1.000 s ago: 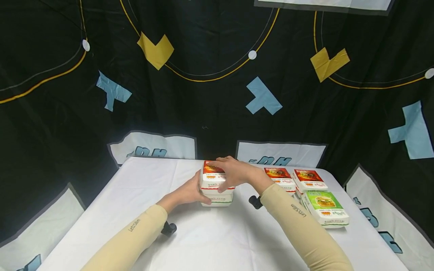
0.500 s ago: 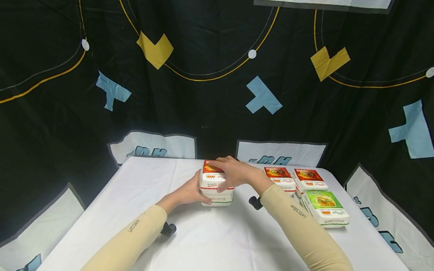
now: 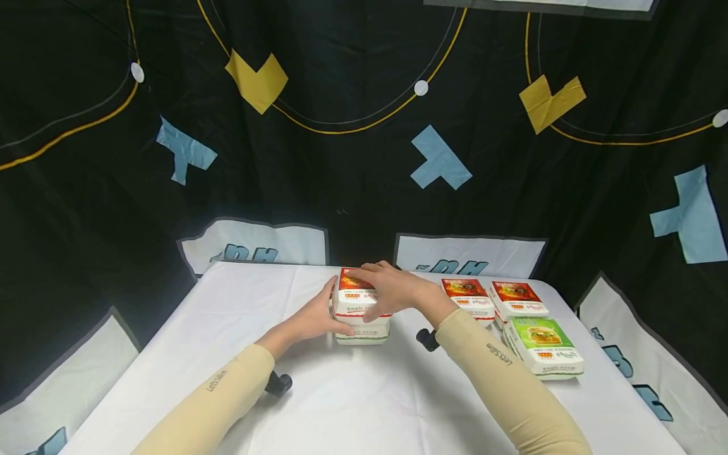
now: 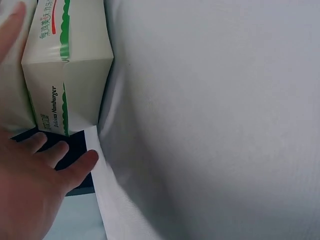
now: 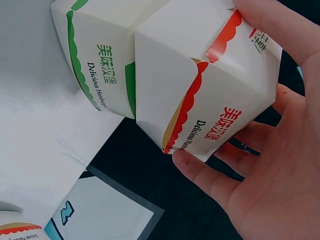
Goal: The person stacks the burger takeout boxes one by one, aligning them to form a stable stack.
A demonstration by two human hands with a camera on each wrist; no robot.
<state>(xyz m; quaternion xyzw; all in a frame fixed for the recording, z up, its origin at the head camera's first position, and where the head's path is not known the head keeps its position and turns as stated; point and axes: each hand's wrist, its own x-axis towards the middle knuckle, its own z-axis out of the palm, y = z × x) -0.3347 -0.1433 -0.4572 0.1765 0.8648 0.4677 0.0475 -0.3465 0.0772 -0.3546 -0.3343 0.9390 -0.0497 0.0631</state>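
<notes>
In the middle of the table, a red-topped hamburger box (image 3: 348,306) sits on a green-trimmed hamburger box (image 3: 361,336). My right hand (image 3: 395,292) grips the upper box from above, thumb at its near side and fingers over the far side. The right wrist view shows fingers and thumb around that red-trimmed box. At the stack's left side is my left hand (image 3: 314,318), thumb toward the front. In the left wrist view its fingers (image 4: 77,170) are spread and stand apart from the lower box's end (image 4: 80,97).
To the right on the white table (image 3: 341,404) stand a red-topped box (image 3: 467,297), another red-topped box (image 3: 517,301) and a green-topped box (image 3: 543,344), close together. A black curtain (image 3: 341,177) hangs behind the table.
My left hand has loosened and shifted slightly left, away from the stack's side. The right hand and the boxes keep their places; the head view has tilted a little.
</notes>
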